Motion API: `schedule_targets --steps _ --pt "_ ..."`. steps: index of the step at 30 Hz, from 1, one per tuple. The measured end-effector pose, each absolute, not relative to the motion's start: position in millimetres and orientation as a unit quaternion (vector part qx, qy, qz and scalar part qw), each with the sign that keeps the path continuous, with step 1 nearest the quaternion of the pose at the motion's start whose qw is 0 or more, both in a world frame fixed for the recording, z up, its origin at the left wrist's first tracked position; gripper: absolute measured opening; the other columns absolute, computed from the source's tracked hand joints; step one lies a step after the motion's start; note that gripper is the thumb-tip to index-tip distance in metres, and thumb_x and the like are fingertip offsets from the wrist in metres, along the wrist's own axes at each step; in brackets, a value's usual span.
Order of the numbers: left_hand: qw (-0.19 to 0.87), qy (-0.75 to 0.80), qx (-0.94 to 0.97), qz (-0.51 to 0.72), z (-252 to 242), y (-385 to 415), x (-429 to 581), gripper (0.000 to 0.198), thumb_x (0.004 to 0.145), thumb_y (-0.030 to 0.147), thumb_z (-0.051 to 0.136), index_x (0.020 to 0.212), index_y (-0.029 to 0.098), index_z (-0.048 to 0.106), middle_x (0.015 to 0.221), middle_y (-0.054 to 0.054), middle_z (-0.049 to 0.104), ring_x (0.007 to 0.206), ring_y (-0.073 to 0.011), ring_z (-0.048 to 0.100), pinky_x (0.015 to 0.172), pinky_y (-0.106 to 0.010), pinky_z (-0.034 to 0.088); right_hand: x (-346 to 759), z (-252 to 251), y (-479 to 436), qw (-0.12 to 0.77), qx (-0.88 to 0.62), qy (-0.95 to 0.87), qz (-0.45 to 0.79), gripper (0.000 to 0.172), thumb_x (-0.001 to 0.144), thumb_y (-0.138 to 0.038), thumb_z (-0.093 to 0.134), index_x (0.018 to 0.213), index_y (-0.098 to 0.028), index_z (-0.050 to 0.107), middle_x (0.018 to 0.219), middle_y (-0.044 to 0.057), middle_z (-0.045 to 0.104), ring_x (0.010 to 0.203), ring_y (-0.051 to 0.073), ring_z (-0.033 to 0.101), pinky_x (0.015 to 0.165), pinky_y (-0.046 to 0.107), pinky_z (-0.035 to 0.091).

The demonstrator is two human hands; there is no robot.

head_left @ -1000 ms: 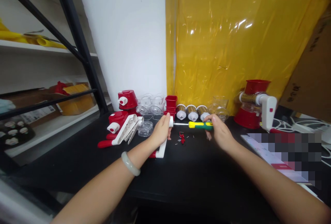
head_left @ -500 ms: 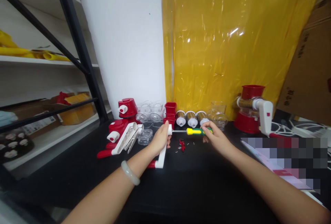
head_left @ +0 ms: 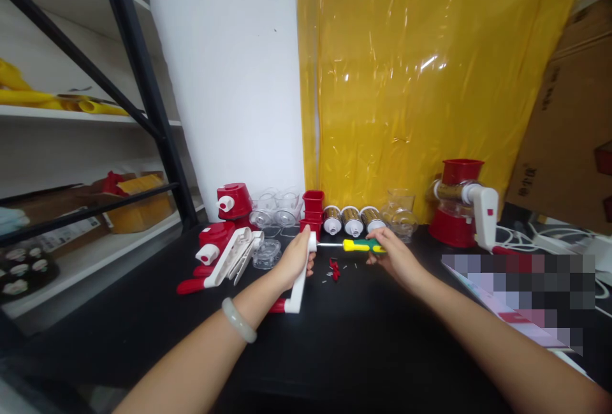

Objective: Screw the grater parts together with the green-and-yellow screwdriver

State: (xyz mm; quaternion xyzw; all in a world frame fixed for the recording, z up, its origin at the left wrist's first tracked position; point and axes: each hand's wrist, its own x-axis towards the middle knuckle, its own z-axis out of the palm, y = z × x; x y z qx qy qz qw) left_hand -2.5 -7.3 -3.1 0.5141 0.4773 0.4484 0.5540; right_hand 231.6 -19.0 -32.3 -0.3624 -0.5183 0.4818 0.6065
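My left hand is closed around the upper end of a white crank handle, whose red grip points left near the tabletop. Between the fingers of my right hand is the green end of a yellow-and-green screwdriver. Its metal shaft lies level, and the tip meets the white round end of the crank handle. Whether the tip sits in a screw is too small to tell. Below the shaft, small red parts and several tiny screws lie on the black table.
Behind my hands stand metal grater drums, red hoppers and clear plastic parts. More white crank handles lie beside red bases at left. An assembled rotary grater stands at right near white cables.
My right hand has shifted its grip slightly along the screwdriver handle, fingers turned differently. The crank handle and the screwdriver stay lined up; the whole view has shifted a little.
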Motion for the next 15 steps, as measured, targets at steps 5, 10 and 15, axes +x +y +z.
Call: schedule_targets --steps 5,10,15 --pt "0.557 0.477 0.511 0.449 -1.3 -9.9 -2.3 0.065 0.074 0.087 0.052 0.083 0.023 0.044 0.054 0.009 0.043 0.041 -0.0075 0.036 0.041 -0.02 0.032 234.5 -31.4 -20.2 0.562 -0.409 -0.573 0.434 0.055 0.081 -0.081 0.05 0.087 -0.026 0.058 0.048 -0.003 0.051 0.047 0.018 0.052 0.058 0.038 0.05" --pt "0.558 0.481 0.511 0.443 -1.5 -10.0 -1.7 0.066 0.072 0.087 0.054 0.083 0.023 0.045 0.054 0.009 0.044 0.041 -0.0074 0.037 0.042 -0.019 0.032 232.1 -27.1 -24.1 0.533 -0.467 -0.557 0.434 0.056 0.075 -0.08 0.058 0.086 -0.025 0.054 0.042 -0.011 0.034 0.037 0.011 0.04 0.044 0.026 0.035" --pt "0.565 0.477 0.511 0.439 -2.2 -7.0 -1.8 0.067 0.069 0.088 0.056 0.079 0.023 0.044 0.053 0.009 0.043 0.04 -0.0073 0.035 0.041 -0.02 0.032 231.3 -30.2 -19.8 0.549 -0.432 -0.548 0.46 0.057 0.07 -0.077 0.067 0.085 -0.024 0.052 0.047 -0.011 0.036 0.041 0.009 0.041 0.046 0.024 0.035"
